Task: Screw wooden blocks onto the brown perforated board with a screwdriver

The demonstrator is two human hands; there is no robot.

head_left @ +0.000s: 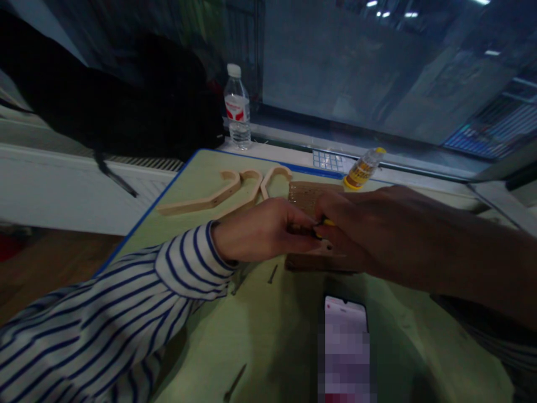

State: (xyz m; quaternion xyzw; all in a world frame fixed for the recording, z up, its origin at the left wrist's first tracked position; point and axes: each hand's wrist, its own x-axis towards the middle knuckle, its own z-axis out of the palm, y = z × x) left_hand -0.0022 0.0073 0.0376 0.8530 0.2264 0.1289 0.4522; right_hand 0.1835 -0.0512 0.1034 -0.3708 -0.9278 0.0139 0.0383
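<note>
My left hand (pixel 266 228) pinches a pale wooden piece (pixel 323 248) with a small hole near its end, held above a brown corrugated cardboard pad (pixel 301 192). My right hand (pixel 356 218) is closed close against it, around a small yellow-and-black tool (pixel 328 222); most of the tool is hidden by the fingers, so its kind does not show. Just behind my left hand lie bent wooden strips with hooked ends (pixel 201 202). A dark screw (pixel 273 274) rests on the table in front of the cardboard.
The green table (pixel 197 347) has a blue edge. Nearer me are a phone (pixel 346 336) and another screw (pixel 235 383). A water bottle (pixel 238 109) stands on the sill; a yellow-capped bottle (pixel 364 169) is at the table's far edge. A black bag (pixel 159 106) lies left.
</note>
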